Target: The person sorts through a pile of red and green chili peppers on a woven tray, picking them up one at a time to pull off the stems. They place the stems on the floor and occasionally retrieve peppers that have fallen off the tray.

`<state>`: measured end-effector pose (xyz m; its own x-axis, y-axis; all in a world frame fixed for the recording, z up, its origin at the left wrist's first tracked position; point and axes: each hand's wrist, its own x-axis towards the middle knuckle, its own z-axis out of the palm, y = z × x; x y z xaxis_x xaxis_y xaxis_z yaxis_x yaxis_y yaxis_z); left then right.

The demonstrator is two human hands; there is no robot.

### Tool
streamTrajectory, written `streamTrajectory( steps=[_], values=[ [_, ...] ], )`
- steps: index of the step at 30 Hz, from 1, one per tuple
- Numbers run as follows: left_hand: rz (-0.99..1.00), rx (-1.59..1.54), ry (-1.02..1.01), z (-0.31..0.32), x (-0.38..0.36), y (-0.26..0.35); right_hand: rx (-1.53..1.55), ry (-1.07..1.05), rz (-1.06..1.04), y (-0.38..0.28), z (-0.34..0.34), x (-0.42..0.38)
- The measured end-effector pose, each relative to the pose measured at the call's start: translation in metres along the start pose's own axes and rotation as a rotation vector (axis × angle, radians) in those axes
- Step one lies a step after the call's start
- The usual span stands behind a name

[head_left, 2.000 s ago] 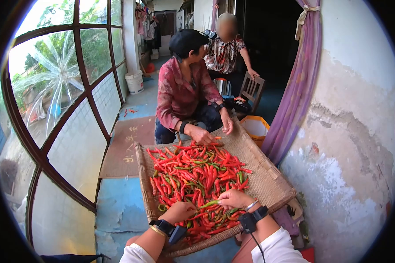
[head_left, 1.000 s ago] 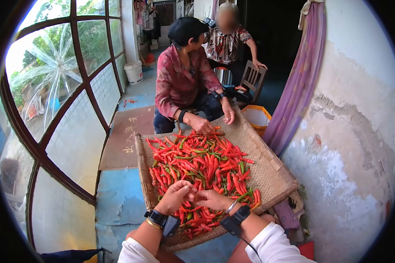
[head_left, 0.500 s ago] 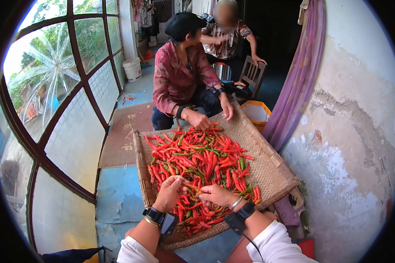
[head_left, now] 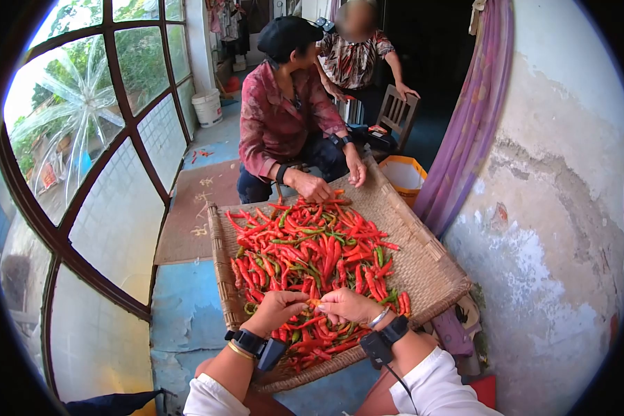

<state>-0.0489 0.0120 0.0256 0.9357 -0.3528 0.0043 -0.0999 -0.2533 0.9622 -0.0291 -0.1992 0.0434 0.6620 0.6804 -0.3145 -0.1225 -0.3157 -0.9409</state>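
My left hand point(head_left: 279, 311) and my right hand point(head_left: 350, 307) meet over the near part of a heap of chili peppers point(head_left: 319, 243). Between their fingertips is an orange chili pepper point(head_left: 314, 303), pinched from both sides and mostly hidden by the fingers. Most of the heap is red, with some green and orange pods mixed in. It lies on a large woven tray point(head_left: 423, 260) in front of my knees.
Across the tray a person in a red patterned shirt point(head_left: 276, 118) has both hands at its far edge. Another person point(head_left: 357, 59) stands behind, a hand on a wooden chair point(head_left: 399, 118). An orange-rimmed bin point(head_left: 403, 173) is at right, a white bucket point(head_left: 206, 109) far left.
My hands have drawn closer together, and less of the orange chili pepper shows between them. The standing person's raised arm has come down.
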Motion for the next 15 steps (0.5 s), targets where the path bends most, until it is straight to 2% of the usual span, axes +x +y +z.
streamTrajectory(
  steps=[1,3,4,6,7,8,10,11,13,14,15],
  values=[
    [-0.002,0.000,0.000,-0.002,-0.001,0.005,0.002,-0.001,0.001,-0.001,-0.001,-0.001],
    [-0.247,-0.069,-0.072,-0.009,-0.001,0.014,0.000,0.086,0.015,-0.004,-0.005,-0.003],
    [-0.249,-0.069,-0.073,-0.013,0.001,0.010,0.002,0.086,0.017,-0.005,-0.008,-0.004],
    [-0.297,-0.152,0.104,-0.023,0.007,-0.001,0.200,0.403,-0.084,-0.006,-0.013,-0.006],
    [-0.283,-0.307,0.165,-0.028,0.010,0.001,0.214,0.445,-0.065,0.005,-0.021,-0.001],
    [-0.251,-0.332,0.204,-0.037,0.015,-0.006,0.216,0.445,-0.065,0.009,-0.023,0.001],
    [-0.010,-0.835,0.362,-0.043,0.028,-0.017,0.224,0.476,-0.089,0.013,-0.025,0.002],
    [-0.011,-0.836,0.362,-0.042,0.031,-0.018,0.210,0.466,-0.071,0.014,-0.023,0.003],
    [-0.022,-0.735,0.607,-0.042,0.036,-0.021,0.165,0.444,-0.063,0.011,-0.015,0.004],
    [-0.022,-0.737,0.606,-0.041,0.037,-0.024,0.118,0.421,-0.054,0.010,-0.012,0.003],
    [-0.092,-0.598,0.551,-0.039,0.037,-0.028,0.118,0.396,-0.102,0.023,-0.013,0.011]
  ],
)
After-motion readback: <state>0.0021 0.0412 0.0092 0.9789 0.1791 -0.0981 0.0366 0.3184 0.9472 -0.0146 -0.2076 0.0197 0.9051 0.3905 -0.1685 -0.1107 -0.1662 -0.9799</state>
